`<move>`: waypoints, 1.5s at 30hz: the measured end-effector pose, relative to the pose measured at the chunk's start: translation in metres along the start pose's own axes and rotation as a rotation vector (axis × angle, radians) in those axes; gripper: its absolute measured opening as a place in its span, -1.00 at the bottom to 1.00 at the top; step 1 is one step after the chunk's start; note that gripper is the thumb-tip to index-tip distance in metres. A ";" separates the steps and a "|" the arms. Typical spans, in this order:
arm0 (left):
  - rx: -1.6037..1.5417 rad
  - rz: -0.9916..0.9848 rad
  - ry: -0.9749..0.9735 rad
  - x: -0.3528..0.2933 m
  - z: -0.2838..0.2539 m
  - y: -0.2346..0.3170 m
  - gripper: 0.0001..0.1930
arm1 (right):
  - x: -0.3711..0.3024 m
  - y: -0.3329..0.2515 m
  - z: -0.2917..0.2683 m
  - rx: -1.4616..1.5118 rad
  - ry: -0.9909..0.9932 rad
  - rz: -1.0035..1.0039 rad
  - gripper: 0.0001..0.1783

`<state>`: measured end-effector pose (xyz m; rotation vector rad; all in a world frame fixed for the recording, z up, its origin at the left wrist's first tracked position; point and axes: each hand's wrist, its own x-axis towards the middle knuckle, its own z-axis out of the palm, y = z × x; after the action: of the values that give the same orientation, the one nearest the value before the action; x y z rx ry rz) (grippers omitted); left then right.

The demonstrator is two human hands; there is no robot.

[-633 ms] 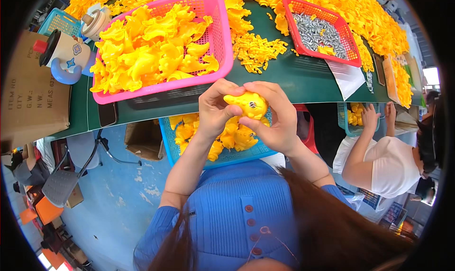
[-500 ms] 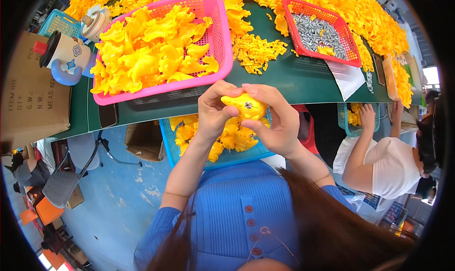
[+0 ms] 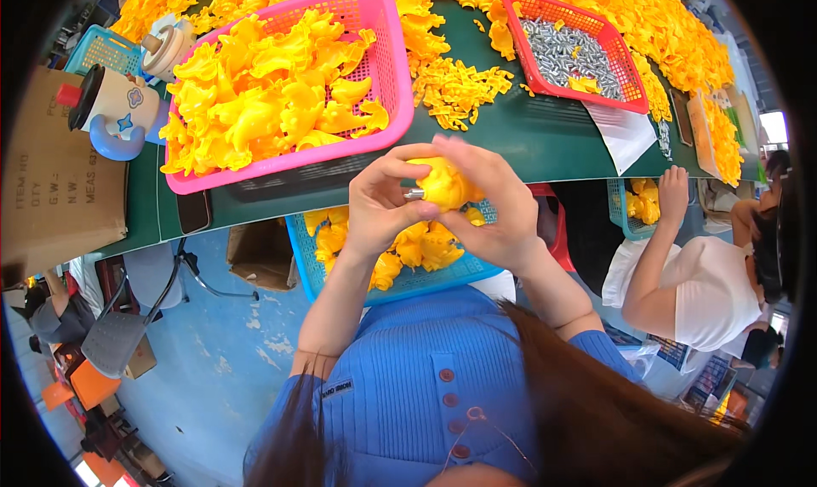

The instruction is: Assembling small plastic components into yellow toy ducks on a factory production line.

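Both of my hands meet in front of my chest around one yellow plastic toy piece [image 3: 444, 183]. My left hand [image 3: 381, 204] pinches its left side, where a small grey metal part [image 3: 414, 194] shows between my fingers. My right hand [image 3: 495, 208] wraps over the top and right side of the piece. Under my hands sits a blue basket [image 3: 451, 273] on my lap with several yellow pieces in it.
A pink basket [image 3: 393, 87] heaped with yellow pieces stands on the green table [image 3: 528, 125]. A red basket [image 3: 568, 54] holds small metal parts. Loose yellow pieces cover the table's far side. A cardboard box [image 3: 51, 189] and a mug [image 3: 109, 112] stand at the left. Another person [image 3: 698, 283] sits at my right.
The yellow piece has been turned in my hands. My right hand now covers more of it, and a small metal part shows at its left side.
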<state>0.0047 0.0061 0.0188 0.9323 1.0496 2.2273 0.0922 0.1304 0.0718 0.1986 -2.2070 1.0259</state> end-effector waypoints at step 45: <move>-0.148 -0.495 0.139 -0.002 0.015 0.011 -0.42 | 0.018 0.022 -0.042 0.219 -0.370 0.419 -0.75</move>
<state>0.0152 0.0053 0.0343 0.4009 1.0255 1.9356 0.0920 0.1783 0.0886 0.0198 -2.5281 1.5694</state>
